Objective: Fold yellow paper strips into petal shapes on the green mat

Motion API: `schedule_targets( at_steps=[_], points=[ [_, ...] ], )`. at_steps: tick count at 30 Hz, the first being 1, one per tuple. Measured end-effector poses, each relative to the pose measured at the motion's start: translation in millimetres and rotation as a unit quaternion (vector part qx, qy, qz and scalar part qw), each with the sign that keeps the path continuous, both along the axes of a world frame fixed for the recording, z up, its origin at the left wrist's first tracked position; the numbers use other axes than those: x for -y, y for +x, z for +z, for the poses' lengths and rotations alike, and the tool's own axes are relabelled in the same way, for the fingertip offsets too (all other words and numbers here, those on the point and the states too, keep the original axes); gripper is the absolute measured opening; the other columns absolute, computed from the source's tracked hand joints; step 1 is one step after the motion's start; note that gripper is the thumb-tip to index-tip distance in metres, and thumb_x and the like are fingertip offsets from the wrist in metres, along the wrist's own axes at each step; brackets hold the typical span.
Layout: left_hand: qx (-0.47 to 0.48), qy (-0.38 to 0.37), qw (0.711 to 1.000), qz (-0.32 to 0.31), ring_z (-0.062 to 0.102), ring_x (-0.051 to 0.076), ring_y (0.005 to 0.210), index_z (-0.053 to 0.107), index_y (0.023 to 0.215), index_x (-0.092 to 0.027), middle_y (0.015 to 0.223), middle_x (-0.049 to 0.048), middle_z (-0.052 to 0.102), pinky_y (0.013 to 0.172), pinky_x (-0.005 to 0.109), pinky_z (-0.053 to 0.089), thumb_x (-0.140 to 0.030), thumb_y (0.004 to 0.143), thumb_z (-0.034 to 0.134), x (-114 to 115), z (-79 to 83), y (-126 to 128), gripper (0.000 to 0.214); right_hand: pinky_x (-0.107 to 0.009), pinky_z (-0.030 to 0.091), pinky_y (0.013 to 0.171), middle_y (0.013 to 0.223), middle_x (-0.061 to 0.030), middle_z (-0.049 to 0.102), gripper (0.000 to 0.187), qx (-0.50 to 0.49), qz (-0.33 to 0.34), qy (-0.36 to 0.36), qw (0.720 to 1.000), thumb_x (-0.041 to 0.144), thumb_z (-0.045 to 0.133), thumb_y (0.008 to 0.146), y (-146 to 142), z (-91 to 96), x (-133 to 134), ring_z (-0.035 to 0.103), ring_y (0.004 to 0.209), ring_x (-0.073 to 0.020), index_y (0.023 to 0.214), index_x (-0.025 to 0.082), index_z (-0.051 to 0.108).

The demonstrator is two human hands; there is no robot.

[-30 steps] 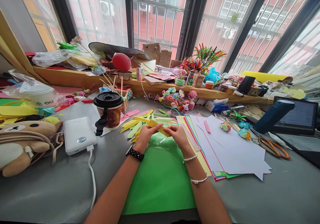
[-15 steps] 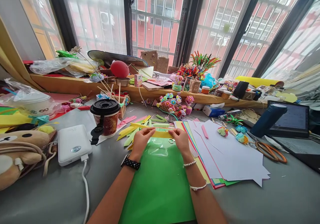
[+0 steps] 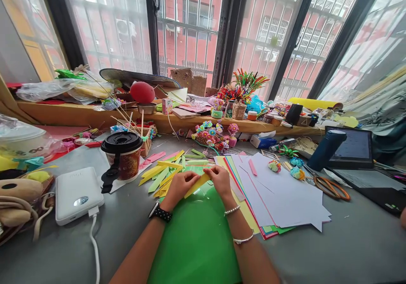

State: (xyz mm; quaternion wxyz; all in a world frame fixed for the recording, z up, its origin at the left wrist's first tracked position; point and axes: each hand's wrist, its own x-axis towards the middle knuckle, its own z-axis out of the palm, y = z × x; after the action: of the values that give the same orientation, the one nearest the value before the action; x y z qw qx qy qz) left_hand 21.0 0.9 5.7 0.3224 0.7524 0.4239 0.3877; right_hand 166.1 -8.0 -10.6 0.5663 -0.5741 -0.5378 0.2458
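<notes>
Between my two hands a yellow paper strip (image 3: pixel 197 186) slants upward to the right, over a shiny green sheet (image 3: pixel 193 241). My left hand (image 3: pixel 180 187) pinches it along its left part, thumb and fingers together. At its upper right end, my right hand (image 3: pixel 218 180) closes thumb and fingertips on the strip. Just left of my left hand lies a loose pile of folded yellow and green paper strips (image 3: pixel 160 176). To the right of my right hand sits a stack of coloured paper with white sheets (image 3: pixel 285 199) on top.
A lidded paper cup (image 3: pixel 122 157) and a white power bank (image 3: pixel 79 195) with a cable stand at left. Crocheted flowers (image 3: pixel 211 134) lie behind the strips. Scissors (image 3: pixel 330 187), a dark blue bottle (image 3: pixel 326 151) and a laptop (image 3: pixel 352 148) are at right.
The yellow strip has gone from level to slanting, its right end higher. My hands have come closer together. The whole view has shifted slightly, moving things leftward.
</notes>
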Motion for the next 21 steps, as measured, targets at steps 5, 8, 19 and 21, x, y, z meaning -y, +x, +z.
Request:
schedule_targets(
  at_steps=[5,8,19,21],
  points=[
    [0.002,-0.056,0.998,-0.033,0.044,0.011,0.054,0.058,0.06,-0.014,0.056,-0.0015,0.053,0.05,0.021,0.031,-0.044,0.066,0.049,0,0.2,-2,0.032,-0.02,0.029,0.041,0.043,0.0051,0.042,0.032,-0.001,0.061,0.018,0.998,0.045,0.057,0.062,-1,-0.9,-2,0.037,0.042,-0.0076,0.049,0.016,0.048],
    [0.003,-0.086,0.994,-0.07,0.039,0.009,0.051,0.054,0.057,-0.014,0.053,-0.0031,0.046,0.047,0.02,0.027,-0.045,0.066,0.049,-2,0.0,-4,0.033,-0.02,0.028,0.04,0.041,0.0059,0.041,0.032,-0.025,0.102,0.003,0.995,0.044,0.059,0.06,-2,-0.6,-1,0.037,0.039,-0.0071,0.049,0.017,0.046],
    [0.024,-0.232,0.955,-0.181,0.026,0.006,0.045,0.036,0.052,-0.017,0.049,-0.006,0.03,0.041,0.02,0.019,-0.046,0.067,0.048,1,9.0,-13,0.034,-0.019,0.02,0.039,0.042,0.0077,0.036,0.035,-0.218,0.156,-0.07,0.961,0.042,0.064,0.053,5,7.8,0,0.028,0.038,-0.003,0.046,0.016,0.042],
    [0.043,-0.251,0.948,-0.191,0.027,0.006,0.043,0.037,0.051,-0.017,0.048,-0.0062,0.031,0.04,0.02,0.019,-0.044,0.067,0.048,1,8.1,-14,0.033,-0.019,0.016,0.038,0.042,0.0084,0.034,0.036,-0.256,0.158,-0.096,0.949,0.043,0.065,0.052,6,7.9,-1,0.024,0.037,-0.002,0.047,0.015,0.042]
  ],
)
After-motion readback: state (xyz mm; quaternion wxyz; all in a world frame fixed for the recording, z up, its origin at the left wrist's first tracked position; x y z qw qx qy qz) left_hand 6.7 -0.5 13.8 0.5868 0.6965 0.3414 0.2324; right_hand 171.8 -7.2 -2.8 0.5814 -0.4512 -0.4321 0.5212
